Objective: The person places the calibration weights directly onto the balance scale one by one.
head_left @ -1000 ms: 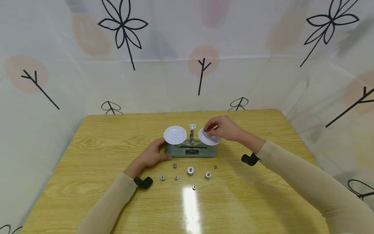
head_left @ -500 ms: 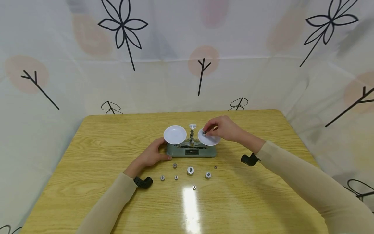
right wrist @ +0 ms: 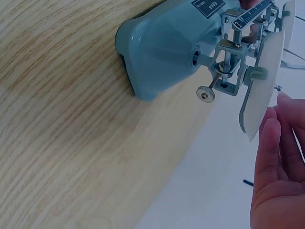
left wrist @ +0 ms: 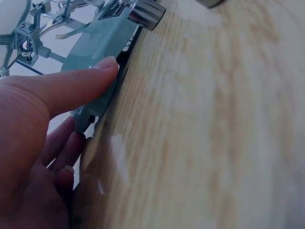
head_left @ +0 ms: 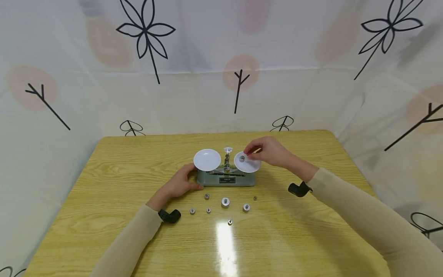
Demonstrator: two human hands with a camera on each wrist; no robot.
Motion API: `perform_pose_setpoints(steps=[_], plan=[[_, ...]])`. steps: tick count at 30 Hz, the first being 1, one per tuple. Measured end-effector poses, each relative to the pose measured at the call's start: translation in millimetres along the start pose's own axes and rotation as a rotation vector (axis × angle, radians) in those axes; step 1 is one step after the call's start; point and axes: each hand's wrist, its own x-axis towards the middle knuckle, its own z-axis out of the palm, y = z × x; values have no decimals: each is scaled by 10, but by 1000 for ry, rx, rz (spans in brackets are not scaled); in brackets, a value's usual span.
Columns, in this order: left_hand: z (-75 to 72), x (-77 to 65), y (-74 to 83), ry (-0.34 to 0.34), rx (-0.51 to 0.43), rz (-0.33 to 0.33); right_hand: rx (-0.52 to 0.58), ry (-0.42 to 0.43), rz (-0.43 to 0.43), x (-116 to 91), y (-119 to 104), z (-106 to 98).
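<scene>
A balance scale (head_left: 226, 181) with a grey-green base stands on the table. My left hand (head_left: 180, 181) grips the left end of that base; in the left wrist view its thumb (left wrist: 90, 78) lies along the front and the fingers go behind. On the right white pan (head_left: 250, 167) stands a small metal weight (head_left: 242, 158). Just to the right of this weight is my right hand (head_left: 271, 151), thumb and fingertips apart from it over the pan. The right wrist view shows the weight's knob (right wrist: 278, 88) above the pan edge, beside the fingertips. Nothing lies in the left pan (head_left: 207, 160).
Several metal weights of different sizes stand in front of the scale, the largest weight (head_left: 225, 202) near the middle and a tiny one (head_left: 255, 198) to the right. A patterned cloth (head_left: 194, 100) hangs behind the wooden table (head_left: 138, 161).
My right hand has lowered the weight onto the right pan, let go of it and shifted slightly right. The left hand has stayed on the base.
</scene>
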Motion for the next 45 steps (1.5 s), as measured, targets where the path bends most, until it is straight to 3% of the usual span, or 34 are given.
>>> perform_pose_setpoints(steps=[19,23,32,45], plan=[[0,20,31,-9,9,-4,32,73,20,-237,260,-189],[-6,16,41,-9,14,-1,45,88,58,-297,319,-197],[9,4,58,1,-2,3,85,87,130,-432,437,-85],[7,-14,36,4,-14,-1,157,45,105,-581,566,188]])
